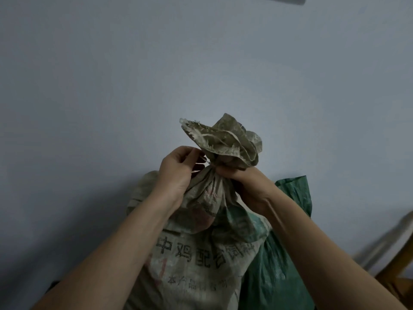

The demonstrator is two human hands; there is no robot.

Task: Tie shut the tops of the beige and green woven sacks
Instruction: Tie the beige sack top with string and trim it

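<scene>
Beige sack (196, 253) stands centre frame against the pale wall (111, 86), with black printed characters on its front. Its neck is bunched tight at mid height, and the loose mouth flares above it in a ruffle with frayed edges. Left hand (176, 173) is on the left of the neck: thumb and forefinger pinch a thin white tie (204, 161) that runs to the neck, other fingers curled in. Right hand (245, 184) is on the right side, fingers curled round the gathered neck just under the flare. Its fingertips are hidden behind the fabric, so can't tell if they also hold the tie. Green sack (292, 211) stands just beside the beige one, to the right and slightly behind, touching it; its top corner sticks up loose. Room: open wall above and left of the flare. Right side is tighter, with the green sack's top edge close under the right forearm. A blurred grey bar (388, 240) and a wooden frame (400, 285) sit at the lower right edge, well apart from the hands. Both forearms enter from the bottom corners.
</scene>
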